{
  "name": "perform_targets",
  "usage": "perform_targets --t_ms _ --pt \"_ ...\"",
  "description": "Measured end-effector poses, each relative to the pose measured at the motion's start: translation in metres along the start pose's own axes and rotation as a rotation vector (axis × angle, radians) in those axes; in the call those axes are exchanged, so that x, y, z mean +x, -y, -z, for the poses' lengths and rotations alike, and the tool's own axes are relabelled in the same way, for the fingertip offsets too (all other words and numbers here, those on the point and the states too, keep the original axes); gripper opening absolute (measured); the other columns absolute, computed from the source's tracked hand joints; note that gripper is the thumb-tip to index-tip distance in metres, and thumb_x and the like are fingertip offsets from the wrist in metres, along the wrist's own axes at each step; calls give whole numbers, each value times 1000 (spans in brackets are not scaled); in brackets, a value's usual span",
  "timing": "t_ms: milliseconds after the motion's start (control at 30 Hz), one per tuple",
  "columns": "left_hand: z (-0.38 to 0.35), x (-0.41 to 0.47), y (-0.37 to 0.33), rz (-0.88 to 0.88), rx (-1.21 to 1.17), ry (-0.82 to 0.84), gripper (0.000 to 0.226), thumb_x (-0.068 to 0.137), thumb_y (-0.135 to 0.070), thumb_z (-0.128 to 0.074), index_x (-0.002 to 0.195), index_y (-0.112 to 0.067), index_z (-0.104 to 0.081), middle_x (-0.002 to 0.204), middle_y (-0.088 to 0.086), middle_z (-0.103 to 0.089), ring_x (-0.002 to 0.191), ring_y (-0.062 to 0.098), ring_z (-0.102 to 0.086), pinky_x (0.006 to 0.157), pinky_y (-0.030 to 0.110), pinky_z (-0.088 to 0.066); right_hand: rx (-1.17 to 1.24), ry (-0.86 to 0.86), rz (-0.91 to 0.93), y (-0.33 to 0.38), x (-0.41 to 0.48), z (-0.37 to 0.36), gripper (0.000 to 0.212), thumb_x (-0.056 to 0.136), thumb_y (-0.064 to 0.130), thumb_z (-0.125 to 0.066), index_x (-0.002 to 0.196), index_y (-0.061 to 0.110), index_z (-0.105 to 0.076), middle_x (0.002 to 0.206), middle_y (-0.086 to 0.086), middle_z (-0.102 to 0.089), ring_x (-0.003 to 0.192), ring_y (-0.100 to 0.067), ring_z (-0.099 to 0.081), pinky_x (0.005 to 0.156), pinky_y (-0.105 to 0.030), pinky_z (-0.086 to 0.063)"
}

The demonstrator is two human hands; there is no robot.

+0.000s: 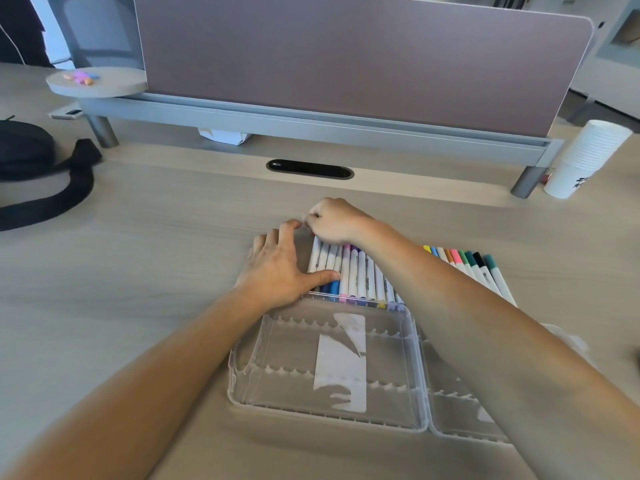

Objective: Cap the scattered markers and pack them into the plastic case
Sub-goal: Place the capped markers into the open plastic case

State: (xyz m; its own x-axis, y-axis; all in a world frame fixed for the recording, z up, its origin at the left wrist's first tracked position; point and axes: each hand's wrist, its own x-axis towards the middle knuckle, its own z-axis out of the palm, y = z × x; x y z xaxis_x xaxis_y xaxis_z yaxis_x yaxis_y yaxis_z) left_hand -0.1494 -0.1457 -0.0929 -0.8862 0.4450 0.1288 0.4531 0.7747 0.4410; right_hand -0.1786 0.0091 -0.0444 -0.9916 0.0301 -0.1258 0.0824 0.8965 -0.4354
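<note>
Far left on the worktop (156,271), a black bag (24,150) sits with its strap (52,199) looping toward us. Behind it there's a small round shelf (100,86), and the divider screen (346,57) runs across the back with a dark cable port (310,169) below it.

Moving in, the left hand (280,268) lies on the left flank of the row of markers (356,275). Its thumb (325,277) is stretched flat across the barrels, its fingers are only loosely bent, and it grips nothing. Touching its index fingertip, the right hand (336,221) has reached across and is bunched tight, fingers curled down round the far ends of those markers. Which one it pinches I cannot tell.

The markers lie side by side, white barrels with coloured caps, their near ends against a clear wall. Right in front of them the plastic case (242,375) lies open, and its slotted near tray holds only a pale label (341,358).

Past the right forearm the row carries on, ending in a teal-capped marker (498,278), and below it a second clear tray (450,420) touches the first. Far right stands a stack of paper cups (585,157)
</note>
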Motion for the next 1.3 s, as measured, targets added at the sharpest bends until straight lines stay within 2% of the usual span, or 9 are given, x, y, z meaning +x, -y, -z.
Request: perform_targets --t_ms 367,500,600,733,800,933,1100,1200,1300 --pt "0 1 -1 29 15 18 110 63 -85 -58 146 -24 -20 143 5 -44 131 28 -36 110 43 -35 35 -24 -110 -3 5 -5 36 98 35 -41 94 13 -69 88 -7 -68 79 -24 -66 63 -28 -45" --pt "0 2 -1 43 10 13 108 65 -84 -59 146 -25 -20 145 5 -43 132 27 -35 110 45 -35 209 -90 -138 0 4 -2 32 92 25 -44 77 17 -71 77 -5 -69 74 -25 -66 68 -31 -51" --pt "-1 3 0 39 3 15 108 63 -86 -57 146 -25 -22 143 4 -45 131 27 -36 109 45 -35 281 -138 -136 4 1 2 33 93 23 -45 70 16 -67 62 1 -57 63 -18 -55 62 -28 -39" --pt "-2 3 3 40 57 37 102 62 -91 -45 139 -24 -40 134 2 -48 125 25 -38 106 43 -37 187 -85 -42 12 -8 6 36 99 33 -45 72 14 -59 57 2 -46 55 -17 -44 54 -28 -32" --pt "0 3 3 14 30 37 86 64 -89 -46 122 -27 -54 121 0 -52 118 23 -40 100 39 -38 79 -125 55 17 -12 6 44 102 35 -43 63 15 -44 57 0 -43 54 -18 -39 50 -30 -28" --pt "11 7 -2 -123 -181 53 46 78 -68 -64 92 -24 -66 91 -4 -62 97 16 -53 90 36 -40 87 -348 243 27 -17 5 48 104 28 -42 58 18 -33 53 0 -40 53 -18 -38 54 -36 -20" --pt "40 6 -18 -2 -739 278 22 84 -21 -77 90 -1 -69 75 8 -70 62 9 -61 59 18 -48 360 -626 372 37 -24 12 43 104 24 -44 63 22 -33 53 9 -36 50 -13 -33 54 -30 -25" --pt "44 12 -25 -42 -805 258 8 93 -4 -62 85 -4 -58 70 9 -61 62 14 -64 60 25 -51 410 -681 410 37 -31 20 38 104 25 -43 68 15 -40 56 4 -39 55 -17 -37 56 -32 -31" --pt "41 26 -18 -152 -501 138 12 96 -5 -49 85 -8 -51 72 8 -57 62 16 -57 64 32 -47 336 -610 368 26 -37 30 38 105 25 -41 73 6 -51 63 -4 -50 62 -24 -47 60 -34 -33"
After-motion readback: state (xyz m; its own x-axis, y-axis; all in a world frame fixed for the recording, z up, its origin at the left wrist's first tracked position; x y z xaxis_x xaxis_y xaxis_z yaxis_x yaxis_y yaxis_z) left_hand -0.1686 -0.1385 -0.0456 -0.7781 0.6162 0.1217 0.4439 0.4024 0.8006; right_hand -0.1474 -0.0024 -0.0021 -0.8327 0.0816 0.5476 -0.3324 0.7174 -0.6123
